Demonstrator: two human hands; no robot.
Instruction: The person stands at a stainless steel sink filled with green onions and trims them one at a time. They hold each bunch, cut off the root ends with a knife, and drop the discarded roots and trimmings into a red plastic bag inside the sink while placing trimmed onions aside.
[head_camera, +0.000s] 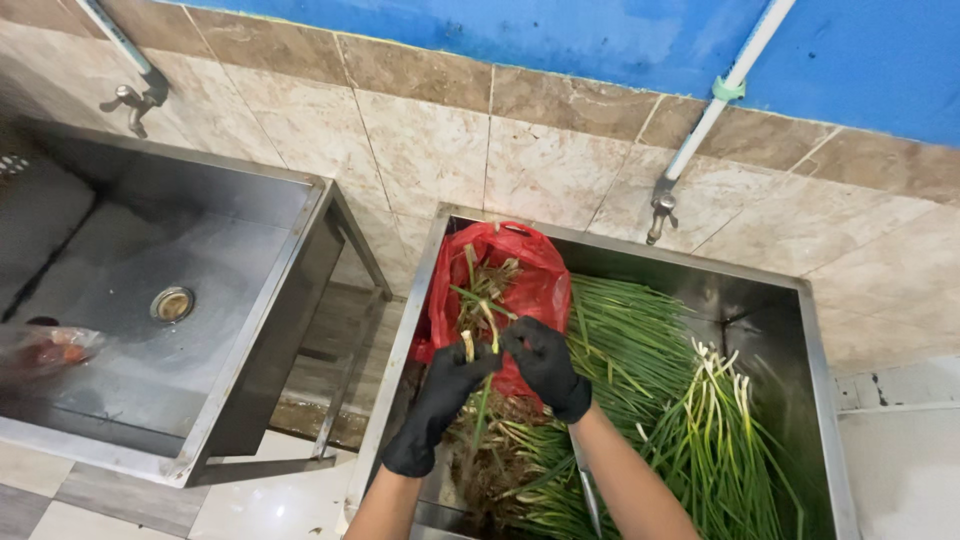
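Both my hands wear black gloves and work over a steel sink (815, 330) full of green onions (700, 420). My left hand (445, 395) grips one green onion stalk (484, 395) near its root end. My right hand (545, 365) pinches the top of the same stalk, right in front of a red plastic bag (525, 285) holding trimmed scraps. The bag leans in the sink's far left corner. Cut roots and peels (490, 450) lie under my hands.
A second steel sink (215, 290) with a round drain (172, 303) stands to the left, a clear bag (45, 350) lying in it. Taps (660, 212) hang from white pipes on the tiled wall. Tiled floor shows between the sinks.
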